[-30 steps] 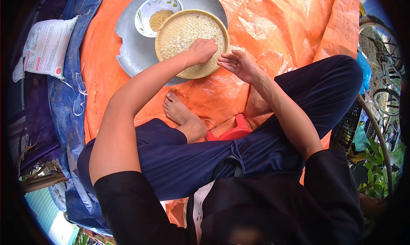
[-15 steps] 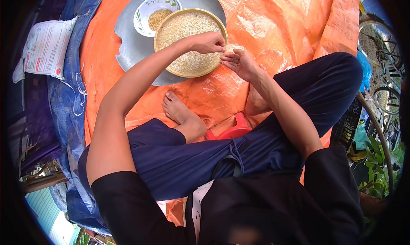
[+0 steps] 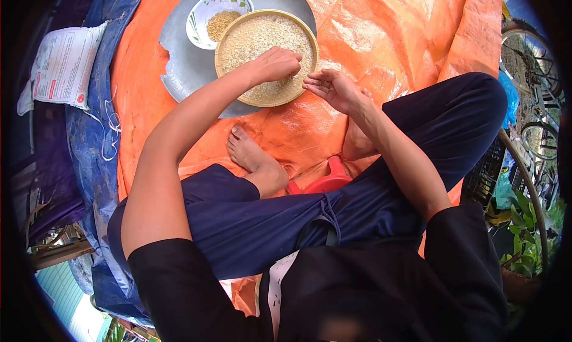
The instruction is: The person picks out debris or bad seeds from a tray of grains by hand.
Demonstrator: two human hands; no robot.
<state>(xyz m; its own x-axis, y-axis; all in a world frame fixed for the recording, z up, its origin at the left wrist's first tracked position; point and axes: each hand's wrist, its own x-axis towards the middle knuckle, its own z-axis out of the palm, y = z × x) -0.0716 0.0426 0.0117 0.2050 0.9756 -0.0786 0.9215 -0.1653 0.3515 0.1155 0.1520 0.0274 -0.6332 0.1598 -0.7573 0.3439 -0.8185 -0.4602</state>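
Observation:
A round woven basket (image 3: pixel 219 49) is filled with pale, rice-like grain (image 3: pixel 262 35). Over its right half is my left hand (image 3: pixel 277 64), with fingers curled together and fingertips pointing down near the grain; whatever they may pinch is hidden. My right hand (image 3: pixel 335 89) is at the basket's right rim, palm turned inward and fingers stretched out toward the left hand, a small gap between the two. Behind the basket a white bowl (image 3: pixel 199 17) with green leaf patterns holds golden-brown grain (image 3: pixel 223 24). Bowl and basket both rest on a grey round metal tray (image 3: pixel 185 68) with a ragged edge.
An orange tarp (image 3: pixel 381 32) lies under the tray, a blue tarp (image 3: pixel 95 139) along its left. A white printed sack (image 3: pixel 67 67) lies at the left. Between my legs is a red plastic stool (image 3: pixel 329 178). Bicycles (image 3: pixel 530 56) and plants (image 3: pixel 524 229) are at the right.
My left hand has moved down and left, away from the right hand and over the grain. My right hand has shifted slightly left, its fingers still stretched out.

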